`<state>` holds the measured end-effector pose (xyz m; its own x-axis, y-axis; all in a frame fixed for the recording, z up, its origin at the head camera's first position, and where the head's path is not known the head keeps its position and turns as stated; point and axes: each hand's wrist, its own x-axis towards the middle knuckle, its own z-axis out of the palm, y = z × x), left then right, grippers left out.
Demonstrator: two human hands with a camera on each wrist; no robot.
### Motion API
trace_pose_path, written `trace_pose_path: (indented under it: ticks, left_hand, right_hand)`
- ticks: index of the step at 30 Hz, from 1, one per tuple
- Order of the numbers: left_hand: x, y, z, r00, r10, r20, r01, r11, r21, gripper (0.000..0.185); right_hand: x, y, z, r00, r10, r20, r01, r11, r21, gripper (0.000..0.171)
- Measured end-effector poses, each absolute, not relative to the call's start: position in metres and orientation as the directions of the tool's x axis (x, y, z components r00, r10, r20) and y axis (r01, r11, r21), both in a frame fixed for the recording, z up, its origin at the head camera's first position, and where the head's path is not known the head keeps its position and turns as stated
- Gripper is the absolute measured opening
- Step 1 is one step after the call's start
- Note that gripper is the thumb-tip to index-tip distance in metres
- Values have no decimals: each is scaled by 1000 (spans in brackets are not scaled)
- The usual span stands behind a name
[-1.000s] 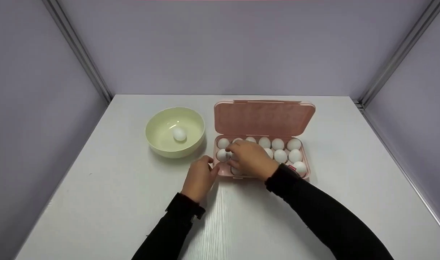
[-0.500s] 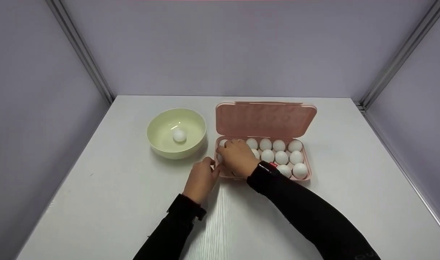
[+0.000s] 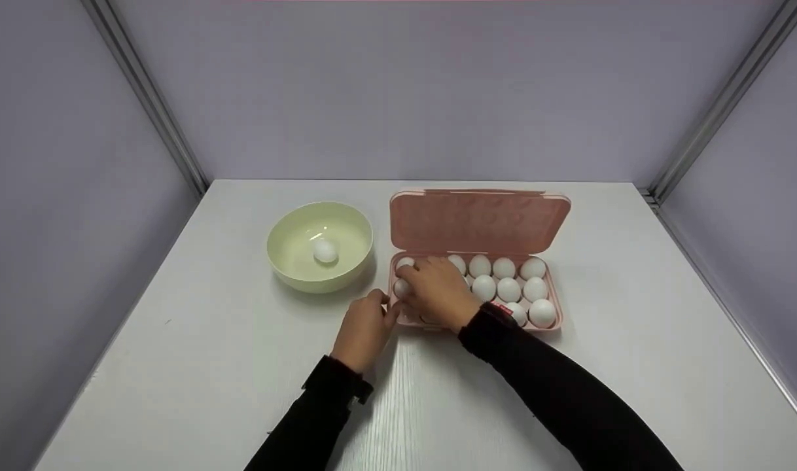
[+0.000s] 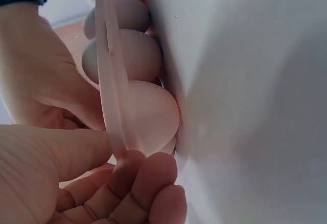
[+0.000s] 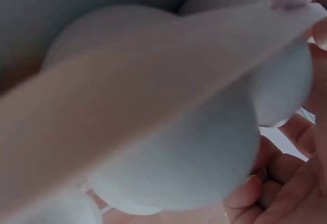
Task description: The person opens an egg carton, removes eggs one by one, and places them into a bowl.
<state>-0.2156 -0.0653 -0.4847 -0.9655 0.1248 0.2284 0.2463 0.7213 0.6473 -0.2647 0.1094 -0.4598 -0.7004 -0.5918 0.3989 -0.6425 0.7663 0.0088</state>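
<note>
**Now both hands meet at the left end of the egg box**

On the left of the white table (image 3: pixel 195 366) stands a pale green bowl (image 3: pixel 287 271) with one egg (image 3: pixel 324 250) inside. Just beside it, the left hand (image 3: pixel 364 329) holds the near left corner of the pink egg box (image 3: pixel 549 327), its fingers curled against the rim. The right hand (image 3: pixel 440 292) lies over the left eggs (image 3: pixel 402 288) in the box, its fingers bent down around one of them. Further right, more white eggs fill the box under the open lid (image 3: pixel 479 220).
</note>
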Motion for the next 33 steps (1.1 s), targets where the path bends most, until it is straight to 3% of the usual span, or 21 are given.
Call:
trace_pose_path:
  ticks: [11, 19, 25, 33]
  left_hand:
    - [-219, -63, -486, -964, 133, 232, 254, 728, 637, 14]
    - [-220, -63, -484, -972, 119, 201, 222, 735, 641, 16]
    - [-218, -65, -484, -972, 125, 201, 225, 755, 616, 17]
    - [-214, -67, -482, -957, 129, 260, 256, 799, 544, 19]
  right_hand:
    - [-225, 170, -454, -811, -306, 499, -548, 697, -462, 47]
    - [-208, 203, -462, -934, -88, 345, -347, 438, -829, 44]
    - [-202, 214, -471, -964, -33, 264, -259, 334, -906, 42]
    - [-195, 209, -474, -943, -18, 331, -318, 332, -888, 44]
